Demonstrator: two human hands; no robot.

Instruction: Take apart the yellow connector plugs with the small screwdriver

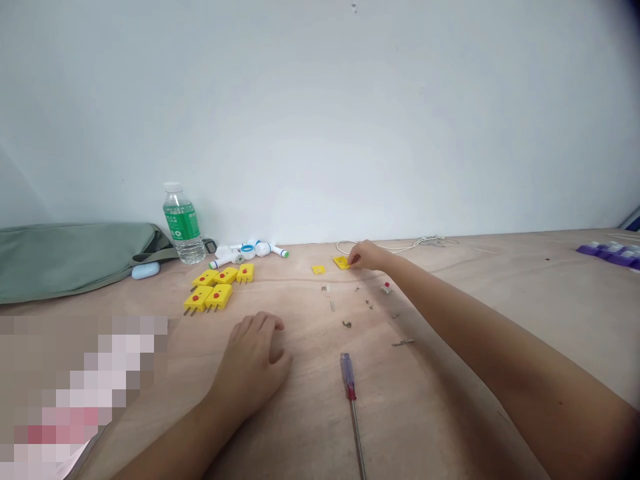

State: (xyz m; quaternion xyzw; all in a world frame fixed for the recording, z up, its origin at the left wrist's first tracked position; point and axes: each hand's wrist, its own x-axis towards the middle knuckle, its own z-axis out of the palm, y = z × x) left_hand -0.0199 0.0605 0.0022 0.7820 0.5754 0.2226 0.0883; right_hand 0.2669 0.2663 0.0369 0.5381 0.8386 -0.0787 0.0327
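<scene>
My right hand [367,255] reaches far across the wooden table [450,373] and pinches a small flat yellow piece [341,262] near the wall. A second small yellow piece [319,269] lies just left of it. My left hand [253,363] rests palm down on the table with its fingers loosely curled, holding nothing. A screwdriver [350,393] with a purple and red handle lies to its right. Small metal screws and pins [346,324] are scattered between the hands. Several yellow plugs [216,287] with red dots sit in a group at left.
A water bottle [182,224] with a green label stands by the wall, next to a grey-green bag [70,257]. White plastic fittings [250,251] and a white cable [400,245] lie along the wall. Purple items [610,253] sit at the far right edge.
</scene>
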